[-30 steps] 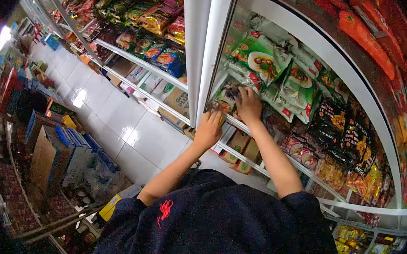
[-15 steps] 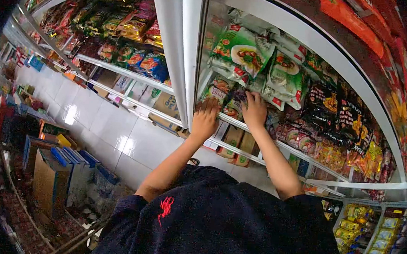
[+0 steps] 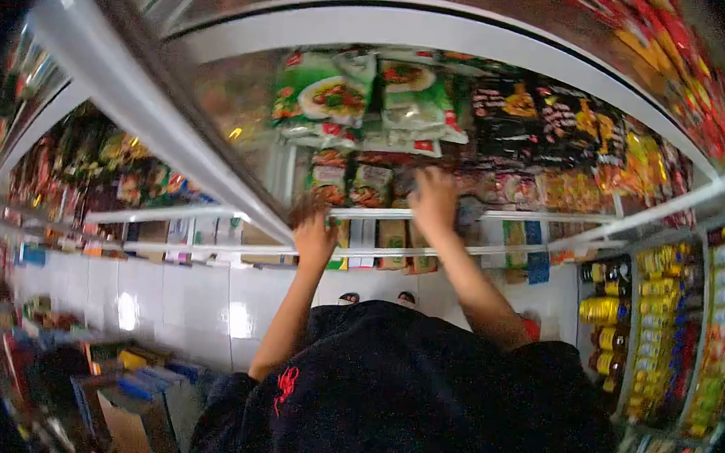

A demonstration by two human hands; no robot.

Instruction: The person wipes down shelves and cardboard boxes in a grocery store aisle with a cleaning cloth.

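My left hand (image 3: 316, 233) rests at the front edge of the shelf (image 3: 484, 213), beside the lower end of the white upright. Its fingers look stretched out but are blurred, and nothing shows in them. My right hand (image 3: 434, 200) is over the same edge, fingers apart and slightly bent, with no held item visible. Between the hands stand two small noodle packets (image 3: 372, 184) with food pictures. Behind them are large green-and-white noodle bags (image 3: 327, 94), and black noodle bags (image 3: 506, 110) lie farther right.
A white upright (image 3: 158, 96) slants down on the left. Bottles with yellow labels (image 3: 656, 321) fill racks on the right. Cardboard boxes (image 3: 134, 418) stand at lower left on the white tiled floor (image 3: 192, 298). Red packets (image 3: 654, 45) hang at upper right.
The view has swung right, so the shelf now runs nearly level and more bottles show. My right hand has shifted off the dark packet it was touching; my left hand stays at the shelf edge.
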